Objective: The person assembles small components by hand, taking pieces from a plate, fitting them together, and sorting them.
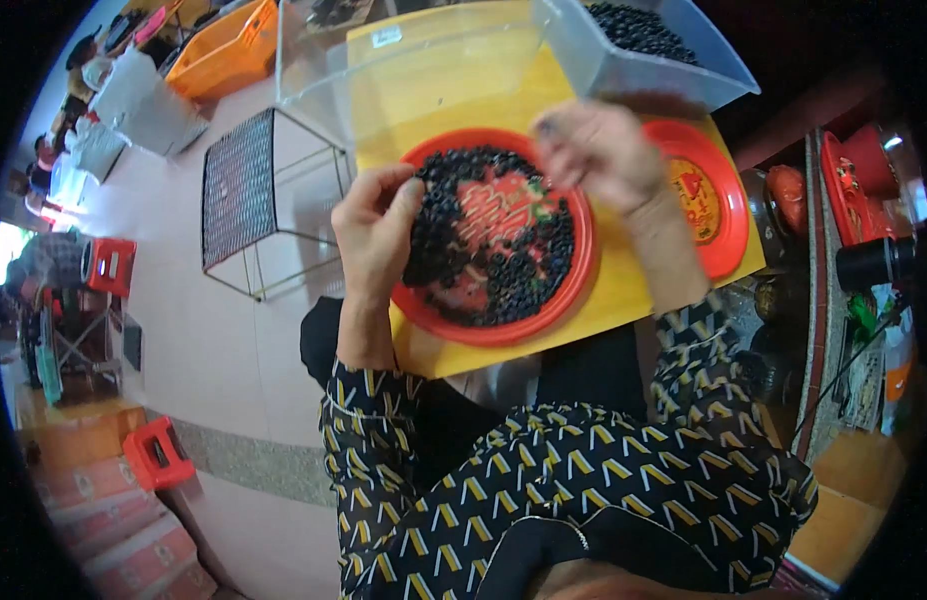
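Red round plastic plate sat on the yellow bench, heaped with small black beans around its printed centre. Left hand rested on the plate's left rim, fingers curled into the beans, grip loosely closed. Right hand hovered over the upper right rim, blurred; grip unclear. Clear plastic tub of beans sat behind; second red plate to the right.
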`<state>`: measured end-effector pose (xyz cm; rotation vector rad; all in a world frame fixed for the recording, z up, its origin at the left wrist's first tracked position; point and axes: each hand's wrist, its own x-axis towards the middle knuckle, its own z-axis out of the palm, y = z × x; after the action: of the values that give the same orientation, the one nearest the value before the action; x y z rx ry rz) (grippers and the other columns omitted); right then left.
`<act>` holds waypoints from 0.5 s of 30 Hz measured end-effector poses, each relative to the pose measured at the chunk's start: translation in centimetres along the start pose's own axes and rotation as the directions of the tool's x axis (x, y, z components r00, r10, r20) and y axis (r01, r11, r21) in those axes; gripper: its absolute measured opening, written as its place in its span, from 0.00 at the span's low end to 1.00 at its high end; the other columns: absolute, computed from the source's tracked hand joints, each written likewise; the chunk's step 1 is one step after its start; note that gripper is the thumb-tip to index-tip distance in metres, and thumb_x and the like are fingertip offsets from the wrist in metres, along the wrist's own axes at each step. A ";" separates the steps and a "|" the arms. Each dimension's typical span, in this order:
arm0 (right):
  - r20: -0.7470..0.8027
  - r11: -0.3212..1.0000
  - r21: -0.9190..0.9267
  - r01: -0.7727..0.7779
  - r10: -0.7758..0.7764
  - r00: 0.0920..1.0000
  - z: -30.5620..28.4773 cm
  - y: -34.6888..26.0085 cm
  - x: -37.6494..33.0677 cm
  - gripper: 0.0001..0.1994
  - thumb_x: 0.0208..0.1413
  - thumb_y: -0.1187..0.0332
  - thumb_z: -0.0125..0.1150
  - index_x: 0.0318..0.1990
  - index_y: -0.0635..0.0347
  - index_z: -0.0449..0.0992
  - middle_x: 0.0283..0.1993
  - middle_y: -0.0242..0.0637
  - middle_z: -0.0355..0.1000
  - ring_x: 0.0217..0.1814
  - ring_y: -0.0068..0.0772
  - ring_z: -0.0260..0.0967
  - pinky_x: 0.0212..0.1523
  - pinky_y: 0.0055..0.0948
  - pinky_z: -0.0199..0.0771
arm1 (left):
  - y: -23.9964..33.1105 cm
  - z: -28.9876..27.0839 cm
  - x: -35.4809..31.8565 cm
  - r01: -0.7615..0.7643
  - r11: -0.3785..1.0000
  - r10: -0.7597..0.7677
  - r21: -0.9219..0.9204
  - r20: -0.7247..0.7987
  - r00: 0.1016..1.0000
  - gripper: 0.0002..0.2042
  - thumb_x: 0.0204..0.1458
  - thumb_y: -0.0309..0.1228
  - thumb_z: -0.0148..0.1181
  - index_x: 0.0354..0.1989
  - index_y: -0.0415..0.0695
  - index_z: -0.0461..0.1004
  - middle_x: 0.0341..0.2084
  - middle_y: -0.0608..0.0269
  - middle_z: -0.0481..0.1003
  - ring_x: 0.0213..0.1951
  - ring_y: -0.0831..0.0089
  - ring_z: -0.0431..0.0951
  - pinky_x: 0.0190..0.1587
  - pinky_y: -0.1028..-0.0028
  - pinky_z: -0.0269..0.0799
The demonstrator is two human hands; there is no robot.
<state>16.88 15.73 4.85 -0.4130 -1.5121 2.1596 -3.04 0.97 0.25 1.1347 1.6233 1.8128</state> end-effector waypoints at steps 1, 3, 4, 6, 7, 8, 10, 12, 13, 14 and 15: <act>-0.062 0.989 0.093 0.114 -0.108 0.992 -2.3 -1.4 0.8 0.14 0.54 0.67 0.49 0.42 0.70 0.67 0.33 0.39 0.68 0.27 0.19 0.64 0.26 0.14 0.64 | 0.1 -0.8 0.2 0.000 0.998 0.002 0.055 -0.037 0.999 0.07 0.42 0.21 0.58 0.32 0.37 0.73 0.22 0.70 0.71 0.24 0.85 0.66 0.29 0.83 0.64; -0.066 0.940 0.223 0.258 -0.250 0.966 -7.2 -4.7 3.2 0.15 0.54 0.71 0.48 0.43 0.77 0.62 0.38 0.45 0.65 0.32 0.23 0.62 0.29 0.15 0.64 | -1.2 -2.1 0.0 -0.003 0.983 0.012 0.182 -0.047 0.999 0.06 0.42 0.22 0.59 0.30 0.37 0.73 0.21 0.68 0.71 0.24 0.82 0.68 0.29 0.81 0.65; -0.299 0.887 0.340 0.313 -0.213 0.930 -7.6 -7.4 3.6 0.12 0.54 0.71 0.49 0.40 0.73 0.64 0.33 0.40 0.63 0.28 0.22 0.60 0.25 0.15 0.63 | -1.3 -2.1 0.0 -0.043 0.960 0.049 0.276 -0.014 0.999 0.05 0.41 0.22 0.59 0.29 0.37 0.73 0.21 0.66 0.71 0.24 0.79 0.69 0.28 0.80 0.65; -0.534 0.819 0.395 0.416 -0.164 0.829 -9.1 -11.0 2.2 0.09 0.53 0.70 0.50 0.37 0.69 0.65 0.27 0.36 0.62 0.23 0.20 0.58 0.21 0.16 0.62 | -0.3 -0.8 0.5 -0.170 0.937 0.142 0.306 0.112 0.984 0.05 0.40 0.23 0.59 0.28 0.37 0.73 0.21 0.62 0.71 0.25 0.74 0.70 0.29 0.77 0.66; -0.512 0.877 0.286 0.386 -0.200 0.835 -10.3 -11.1 2.1 0.12 0.53 0.71 0.49 0.41 0.73 0.63 0.35 0.41 0.63 0.29 0.22 0.60 0.26 0.16 0.63 | 0.1 -0.7 0.5 -0.285 0.887 0.220 0.362 0.212 0.952 0.05 0.39 0.23 0.59 0.27 0.38 0.73 0.21 0.59 0.71 0.27 0.68 0.72 0.30 0.74 0.67; -0.474 0.921 0.185 0.343 -0.222 0.852 -10.6 -10.2 2.7 0.15 0.54 0.72 0.48 0.45 0.76 0.61 0.42 0.46 0.64 0.34 0.24 0.63 0.30 0.16 0.64 | 0.0 -0.8 0.2 -0.351 0.848 0.253 0.398 0.277 0.927 0.06 0.37 0.23 0.59 0.26 0.39 0.74 0.24 0.56 0.71 0.31 0.59 0.71 0.34 0.68 0.67; -0.215 0.962 -0.064 0.266 -0.273 0.938 -8.3 -6.3 2.7 0.12 0.53 0.72 0.49 0.41 0.74 0.67 0.36 0.42 0.70 0.30 0.23 0.65 0.31 0.17 0.67 | 0.1 -0.8 0.0 -0.400 0.797 0.271 0.453 0.324 0.906 0.06 0.36 0.22 0.59 0.26 0.39 0.74 0.24 0.57 0.71 0.32 0.59 0.70 0.36 0.67 0.66; -0.208 0.924 -0.348 0.158 -0.240 0.948 -2.4 -2.3 2.3 0.09 0.50 0.70 0.52 0.35 0.66 0.72 0.28 0.36 0.71 0.24 0.20 0.66 0.23 0.17 0.66 | -0.3 -0.9 -0.3 -0.477 0.700 0.287 0.532 0.402 0.869 0.07 0.36 0.23 0.59 0.26 0.39 0.74 0.25 0.55 0.71 0.34 0.58 0.70 0.38 0.67 0.67; -0.189 0.861 -0.504 0.065 -0.184 0.965 -0.4 -0.7 2.0 0.09 0.50 0.68 0.54 0.34 0.65 0.73 0.27 0.35 0.71 0.24 0.19 0.66 0.25 0.17 0.67 | -0.6 -0.7 -0.3 -0.473 0.704 0.279 0.530 0.405 0.870 0.07 0.36 0.23 0.59 0.26 0.39 0.74 0.25 0.55 0.71 0.34 0.58 0.70 0.38 0.67 0.67; -0.129 0.783 -0.620 0.056 -0.172 0.977 0.2 0.5 1.8 0.10 0.50 0.67 0.54 0.34 0.65 0.74 0.26 0.33 0.71 0.24 0.18 0.66 0.26 0.18 0.67 | -0.6 -0.1 -0.1 -0.502 0.649 0.287 0.572 0.427 0.858 0.06 0.35 0.23 0.59 0.25 0.39 0.74 0.25 0.55 0.71 0.33 0.57 0.70 0.37 0.66 0.67; -0.122 0.666 -0.746 0.000 -0.137 0.983 1.4 1.3 1.8 0.10 0.50 0.68 0.53 0.32 0.66 0.74 0.25 0.33 0.71 0.25 0.17 0.66 0.26 0.19 0.67 | -0.8 0.3 0.1 -0.525 0.588 0.287 0.615 0.448 0.847 0.06 0.34 0.23 0.59 0.24 0.39 0.74 0.25 0.56 0.70 0.33 0.57 0.70 0.37 0.65 0.67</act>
<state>14.43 15.24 4.15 -0.7642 -2.2217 1.2936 -2.97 1.40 -0.52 2.1896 2.0553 1.0760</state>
